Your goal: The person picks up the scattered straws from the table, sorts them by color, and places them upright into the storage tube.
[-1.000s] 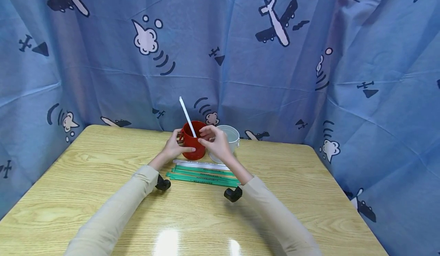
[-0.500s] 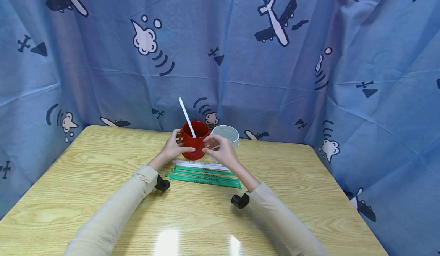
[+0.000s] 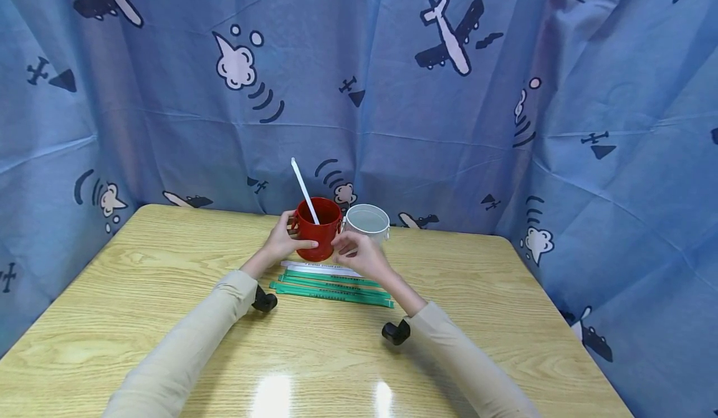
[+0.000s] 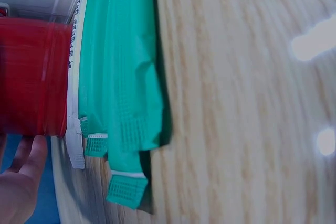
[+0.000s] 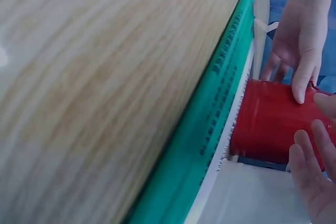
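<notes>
My left hand (image 3: 278, 240) holds a small red bucket (image 3: 316, 240) by its left side, thumb across the front. One slim white paper-wrapped straw (image 3: 303, 184) leans in it, its upper part sticking out over the rim. At the bucket's right side hovers my right hand (image 3: 361, 256), fingers loosely bent and holding nothing; the right wrist view shows this hand (image 5: 317, 182) close to the red wall. Behind it stands a white bucket (image 3: 377, 218), partly hidden. Several green wrapped straws (image 3: 336, 293) and white wrapped straws (image 3: 320, 269) lie before the buckets.
The wooden table (image 3: 314, 356) carries everything, its far edge close behind the buckets. A blue curtain (image 3: 314, 94) with printed planes hangs at the back and sides. In the left wrist view, the green straws' crimped ends (image 4: 127, 188) are staggered.
My right hand has drawn away from the red bucket's rim, down and to the right, uncovering more of the white bucket. My left hand, the red bucket and the leaning straw hold still.
</notes>
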Available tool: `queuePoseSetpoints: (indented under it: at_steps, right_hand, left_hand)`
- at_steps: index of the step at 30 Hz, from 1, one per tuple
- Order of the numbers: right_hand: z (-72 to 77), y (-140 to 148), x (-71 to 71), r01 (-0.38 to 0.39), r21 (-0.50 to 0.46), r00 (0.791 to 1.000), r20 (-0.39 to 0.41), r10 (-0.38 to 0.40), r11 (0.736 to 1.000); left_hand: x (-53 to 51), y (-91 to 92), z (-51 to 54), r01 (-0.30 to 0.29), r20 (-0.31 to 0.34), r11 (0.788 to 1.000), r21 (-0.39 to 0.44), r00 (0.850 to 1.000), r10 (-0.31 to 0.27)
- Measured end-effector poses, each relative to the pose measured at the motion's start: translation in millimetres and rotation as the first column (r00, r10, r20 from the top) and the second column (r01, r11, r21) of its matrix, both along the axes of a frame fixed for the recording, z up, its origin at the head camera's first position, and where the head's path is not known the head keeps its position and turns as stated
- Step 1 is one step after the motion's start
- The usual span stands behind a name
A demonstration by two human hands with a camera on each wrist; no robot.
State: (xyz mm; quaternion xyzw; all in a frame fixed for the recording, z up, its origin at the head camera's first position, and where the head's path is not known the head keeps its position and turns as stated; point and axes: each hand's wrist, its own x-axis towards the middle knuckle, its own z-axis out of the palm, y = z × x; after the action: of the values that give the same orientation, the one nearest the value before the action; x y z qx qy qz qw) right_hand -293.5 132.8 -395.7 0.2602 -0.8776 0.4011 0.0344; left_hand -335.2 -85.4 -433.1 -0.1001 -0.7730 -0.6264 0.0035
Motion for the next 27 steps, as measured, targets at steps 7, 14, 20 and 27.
queuePoseSetpoints:
  at_steps: [7, 14, 20, 27]
  right_hand:
    - [-5.9, -1.1, -0.9, -0.016, 0.049, 0.999, 0.048, 0.014, 0.999]
    - [-10.6, -1.0, -3.3, -0.065, 0.086, 0.991, 0.122, 0.054, 0.994]
    - [-15.8, -1.0, -6.0, -0.080, 0.135, 0.986, 0.160, 0.058, 0.988]
    - [-22.5, -2.0, -8.1, -0.100, 0.185, 0.987, 0.146, 0.073, 0.978]
  left_hand:
    - [0.9, 0.1, 1.1, 0.006, 0.003, 1.000, 0.000, 1.000, -0.006]
    - [1.6, 0.4, 2.0, 0.001, -0.002, 1.000, 0.000, 1.000, -0.001]
    - [1.2, 0.1, 1.0, -0.003, 0.001, 1.000, -0.012, 1.000, 0.003]
    - [1.2, 0.0, 0.5, 0.002, -0.002, 1.000, -0.009, 1.000, -0.003]
